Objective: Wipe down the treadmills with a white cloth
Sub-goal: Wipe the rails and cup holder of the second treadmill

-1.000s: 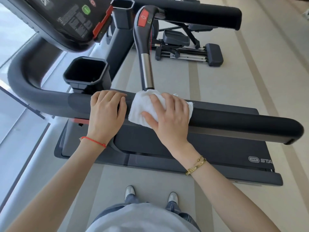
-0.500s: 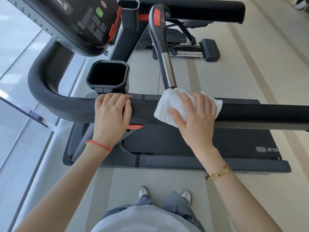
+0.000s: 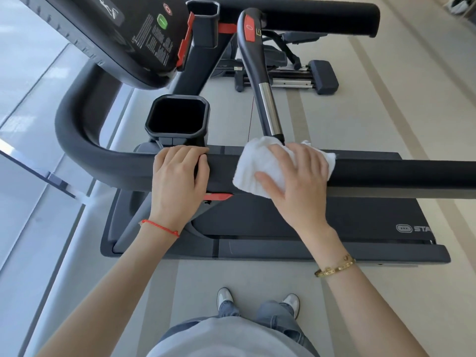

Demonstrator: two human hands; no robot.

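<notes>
White cloth [image 3: 260,167], bunched and draped over the top of the near side handrail [image 3: 386,173] of the treadmill [image 3: 296,222], lying just right of frame centre, at the foot of the chrome-and-black upright grip [image 3: 268,112] that rises toward 12 o'clock. Right hand [image 3: 296,176] lies on the cloth with fingers spread and curled over it, pressing it to the rail; cloth edges show at 9 o'clock and 2 o'clock of the hand. Left hand [image 3: 180,181], at 9 o'clock of the cloth and apart from it, wraps its fingers over the same rail, closed on the bar and holding no cloth. Square black cup holder [image 3: 177,119] stands just beyond the left hand at 12 o'clock; the console [image 3: 128,34] with a green button fills the 11 o'clock corner. A red cord bracelet [image 3: 159,227] circles the left wrist, a gold bangle [image 3: 334,266] the right. Shoes [image 3: 224,297] of the person stand on pale floor [image 3: 386,112] at 6 o'clock
</notes>
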